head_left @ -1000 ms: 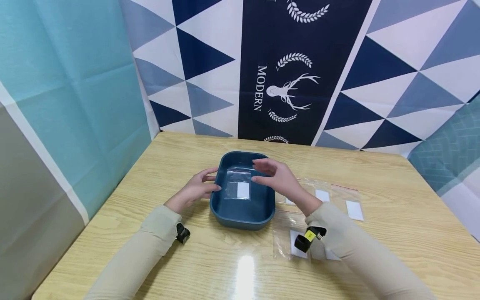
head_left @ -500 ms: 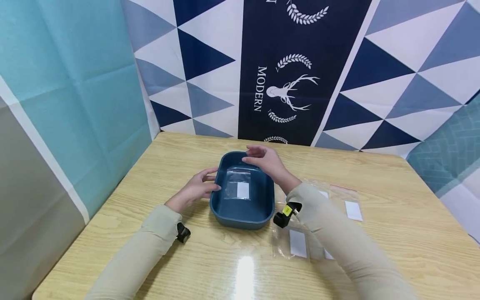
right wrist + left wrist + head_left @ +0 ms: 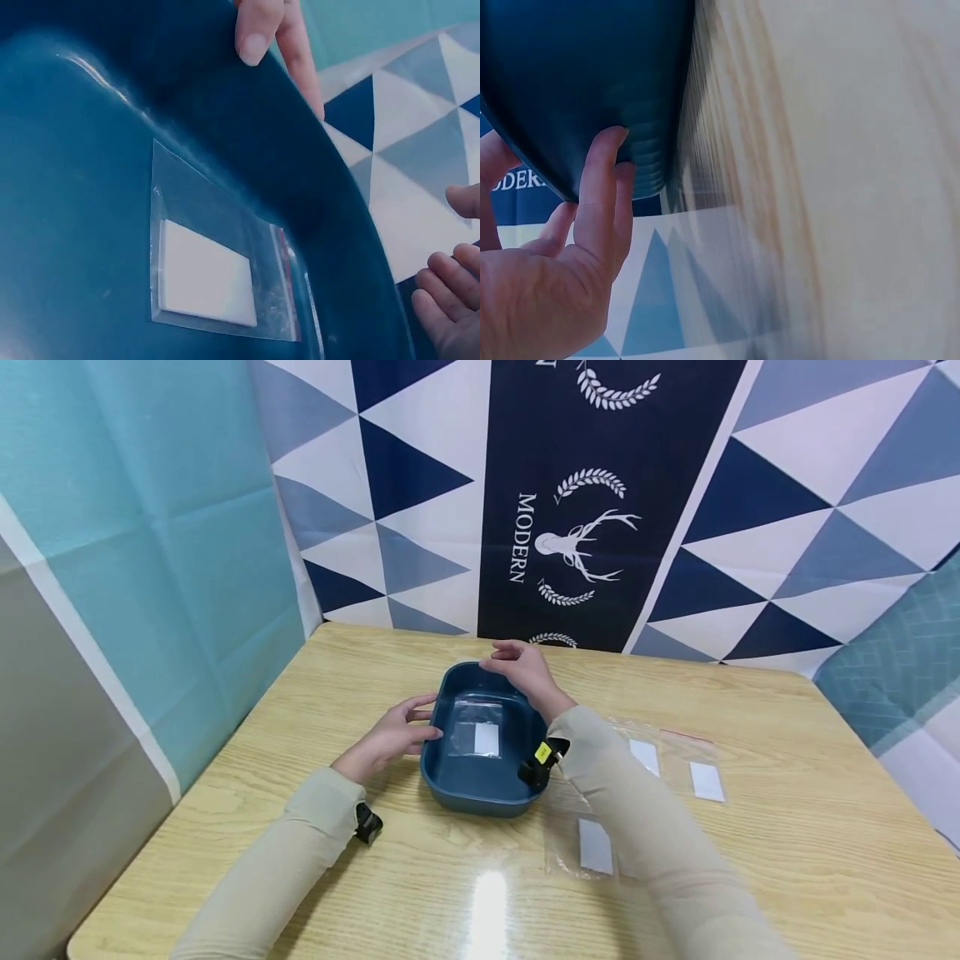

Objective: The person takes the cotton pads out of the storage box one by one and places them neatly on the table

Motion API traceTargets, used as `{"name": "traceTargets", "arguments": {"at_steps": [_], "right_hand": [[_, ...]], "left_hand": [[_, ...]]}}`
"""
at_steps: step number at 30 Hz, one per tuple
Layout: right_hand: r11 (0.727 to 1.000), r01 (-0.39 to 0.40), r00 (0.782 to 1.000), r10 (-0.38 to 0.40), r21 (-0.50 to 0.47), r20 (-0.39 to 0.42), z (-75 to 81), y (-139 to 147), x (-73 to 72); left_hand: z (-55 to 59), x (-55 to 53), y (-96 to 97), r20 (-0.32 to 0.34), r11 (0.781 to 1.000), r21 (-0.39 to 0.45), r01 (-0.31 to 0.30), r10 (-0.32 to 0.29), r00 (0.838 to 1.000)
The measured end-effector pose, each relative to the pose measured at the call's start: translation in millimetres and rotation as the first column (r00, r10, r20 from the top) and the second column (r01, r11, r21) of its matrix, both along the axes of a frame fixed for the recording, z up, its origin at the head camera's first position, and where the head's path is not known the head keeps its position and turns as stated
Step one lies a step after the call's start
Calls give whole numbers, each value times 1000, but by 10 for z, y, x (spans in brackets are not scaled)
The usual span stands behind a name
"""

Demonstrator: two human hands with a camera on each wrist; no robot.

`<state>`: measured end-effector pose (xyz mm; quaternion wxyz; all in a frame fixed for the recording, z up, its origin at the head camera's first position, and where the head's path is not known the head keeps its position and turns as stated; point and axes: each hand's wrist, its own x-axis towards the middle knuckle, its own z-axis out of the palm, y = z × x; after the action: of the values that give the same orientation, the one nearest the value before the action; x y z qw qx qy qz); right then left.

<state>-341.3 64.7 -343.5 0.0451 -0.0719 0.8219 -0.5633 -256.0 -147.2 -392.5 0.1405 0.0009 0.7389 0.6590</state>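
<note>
A dark blue rounded rectangular plastic bin (image 3: pixel 487 793) stands on the wooden table in the head view. Inside lies a clear zip bag (image 3: pixel 463 739) with a flat white piece (image 3: pixel 206 277) in it. My left hand (image 3: pixel 390 739) grips the bin's left wall. Its thumb (image 3: pixel 255 37) reaches over the rim, and its fingers (image 3: pixel 598 187) lie along the outer wall. My right hand (image 3: pixel 527 675) hovers at the far right corner of the bin, fingers bent loosely and holding nothing. In the right wrist view, that hand (image 3: pixel 454 292) appears apart from the rim.
Several more clear bags with white pieces lie right of the bin, among them a near bag (image 3: pixel 562 843) and a far right bag (image 3: pixel 707 777). My right sleeve (image 3: pixel 637 810) covers part of them. A patterned cloth (image 3: pixel 420 568) hangs behind the wooden table (image 3: pixel 780 827).
My right hand has moved from over the bin's right side to its far right corner, away from me and slightly left. The left hand, bin and bag inside stay put.
</note>
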Motion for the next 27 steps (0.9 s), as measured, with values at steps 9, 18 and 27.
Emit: {"name": "traceTargets", "arguments": {"at_steps": [9,18,27], "right_hand": [[969,-184,981,171,162,91,-180,-22,-73],[718,-510,858,465,473,218,-303,2,-60],[518,-663,741,559,540,373,-334,-11,-77]], "left_hand": [[-10,-21,-18,12,1000,11,26,-26,1000],[-9,-8,-1,-1,999,19,29,-29,1000],[-17,-15,-19,-8,1000,0,11,-11,1000]]}}
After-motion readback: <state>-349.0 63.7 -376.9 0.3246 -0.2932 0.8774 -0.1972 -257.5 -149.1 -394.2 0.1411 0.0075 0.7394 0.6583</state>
